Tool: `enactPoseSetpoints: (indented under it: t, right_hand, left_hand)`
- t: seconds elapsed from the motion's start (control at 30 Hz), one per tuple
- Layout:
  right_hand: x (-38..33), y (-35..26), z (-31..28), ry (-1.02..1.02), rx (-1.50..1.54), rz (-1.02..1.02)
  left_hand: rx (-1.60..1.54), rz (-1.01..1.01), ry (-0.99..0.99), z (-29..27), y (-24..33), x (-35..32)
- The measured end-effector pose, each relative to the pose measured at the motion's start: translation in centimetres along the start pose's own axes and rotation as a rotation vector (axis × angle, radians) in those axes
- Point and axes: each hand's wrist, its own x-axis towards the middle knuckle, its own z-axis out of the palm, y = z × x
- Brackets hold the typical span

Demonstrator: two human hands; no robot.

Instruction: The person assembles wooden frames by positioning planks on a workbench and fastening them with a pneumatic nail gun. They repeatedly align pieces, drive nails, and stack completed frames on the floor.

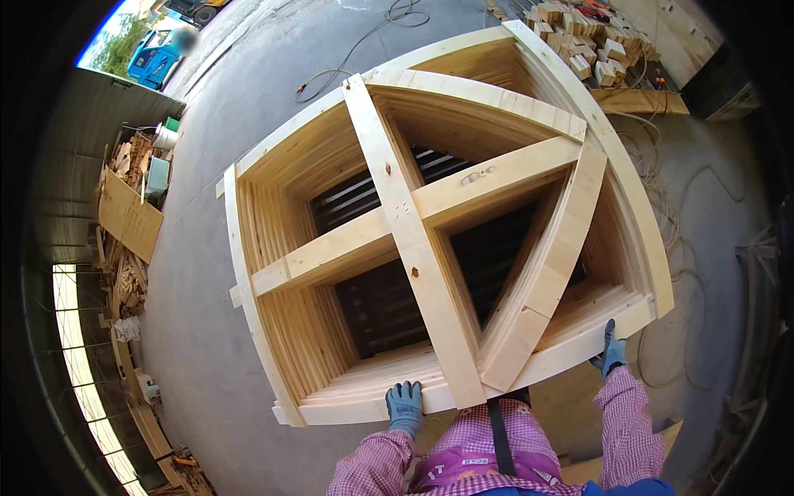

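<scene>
A tall stack of wooden frames fills the middle of the view. The top frame has crossing boards and diagonal braces at its right half. My left hand, in a blue-grey glove, curls its fingers over the near board. Further right on that same board, near the frame's right corner, my right hand grips the edge with one digit raised along it; its other fingers are partly hidden. Dark slats show deep inside the stack's openings.
Cut wood blocks are piled at the far right. Hoses or cables trail over the floor there, and another cable lies beyond the stack. Scrap wood lines the left wall. A blue vehicle stands far left, beside a blurred spot.
</scene>
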Motion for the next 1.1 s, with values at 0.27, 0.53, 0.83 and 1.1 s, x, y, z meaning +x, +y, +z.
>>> enactPoseSetpoints:
  t: [0.27, 0.53, 0.83, 1.1]
  right_hand:
    - [1.3, -0.1, -1.4, -0.150, -0.068, 0.036]
    - [1.4, 1.9, -1.1, -0.181, 0.012, -0.157]
    - [2.4, 1.8, -4.9, -0.130, -0.411, -0.133]
    - [-8.8, 8.4, -18.8, -0.748, -0.013, -0.255]
  left_hand:
    - [0.029, 0.003, -0.163, -1.9, -0.2, 0.5]
    - [0.085, 0.091, -0.123, -1.7, -0.8, 0.9]
    - [0.013, 0.062, -0.375, -3.1, 0.1, 3.0]
    - [-0.221, 0.044, -0.518, -9.7, 8.5, 2.0]
